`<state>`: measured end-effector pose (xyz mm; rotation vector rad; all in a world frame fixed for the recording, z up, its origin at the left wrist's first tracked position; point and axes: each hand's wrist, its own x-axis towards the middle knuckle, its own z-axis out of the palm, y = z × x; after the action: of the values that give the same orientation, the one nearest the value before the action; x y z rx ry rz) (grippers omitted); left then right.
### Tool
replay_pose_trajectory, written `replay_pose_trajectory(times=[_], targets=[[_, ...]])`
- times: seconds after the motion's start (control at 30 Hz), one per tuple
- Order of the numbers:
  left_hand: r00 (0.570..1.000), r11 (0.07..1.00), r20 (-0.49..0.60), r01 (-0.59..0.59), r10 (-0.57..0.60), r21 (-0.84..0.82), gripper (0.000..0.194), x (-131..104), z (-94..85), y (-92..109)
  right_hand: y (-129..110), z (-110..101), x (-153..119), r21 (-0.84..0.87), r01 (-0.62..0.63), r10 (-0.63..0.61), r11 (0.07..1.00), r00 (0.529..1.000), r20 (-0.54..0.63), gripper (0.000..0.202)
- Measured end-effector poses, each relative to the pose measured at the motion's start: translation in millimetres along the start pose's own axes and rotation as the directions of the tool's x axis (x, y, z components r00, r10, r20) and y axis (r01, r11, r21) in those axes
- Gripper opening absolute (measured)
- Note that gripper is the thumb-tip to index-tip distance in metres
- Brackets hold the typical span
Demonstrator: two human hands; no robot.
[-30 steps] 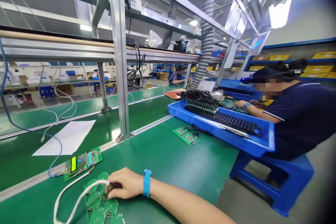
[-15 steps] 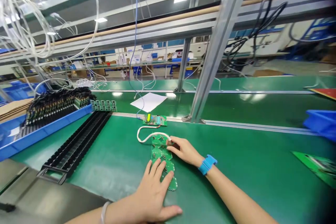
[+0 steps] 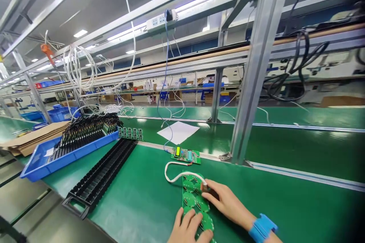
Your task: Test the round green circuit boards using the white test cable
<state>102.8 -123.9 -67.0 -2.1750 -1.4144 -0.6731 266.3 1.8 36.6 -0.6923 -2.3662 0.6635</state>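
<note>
A panel of round green circuit boards (image 3: 189,198) lies on the bench. My left hand (image 3: 189,228) rests on its near end, fingers spread, partly cut off by the bottom edge. At the panel's right edge, my right hand (image 3: 225,201) pinches the end of a white cable (image 3: 174,179); its tip is mostly hidden by my fingers. From there the cable curves back to a small green circuit board with a lit yellow-green display (image 3: 178,152). A blue wristband (image 3: 262,228) is on my right wrist.
To the left stand a long black slotted rack (image 3: 104,174) and a blue tray (image 3: 42,165) full of black-wired boards. A small board panel (image 3: 130,133) stands at the rack's far end. White paper (image 3: 178,132) lies behind the display board. A metal post (image 3: 253,83) rises right of centre.
The view has tilted up and turned left, so the bench and hands sit lower and further right in the picture. Both hands keep their places on the panel.
</note>
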Motion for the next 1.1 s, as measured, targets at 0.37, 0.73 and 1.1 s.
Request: replay_pose_trajectory(times=[0.37, 0.73, 1.1], targets=[[0.984, 0.995, 0.152, -0.083, 0.091, -0.058, 0.034, -2, -21.0, -7, -3, -2, 1, 0.000, -0.009, 0.009, 1.000, 1.000, 0.006, 0.018], [0.921, 0.962, 0.370, -0.019, 0.122, -0.271, 0.068, 20, -75.3, -7, -7, -4, 1, -0.016, -0.002, 0.002, 1.000, 1.000, -0.001, 0.018], [0.880, 0.942, 0.469, 0.092, 0.075, -0.323, 0.058, 29, -98.8, -1, -7, -3, 1, 0.267, -0.106, 0.122, 0.958, 0.991, -0.046, 0.023]])
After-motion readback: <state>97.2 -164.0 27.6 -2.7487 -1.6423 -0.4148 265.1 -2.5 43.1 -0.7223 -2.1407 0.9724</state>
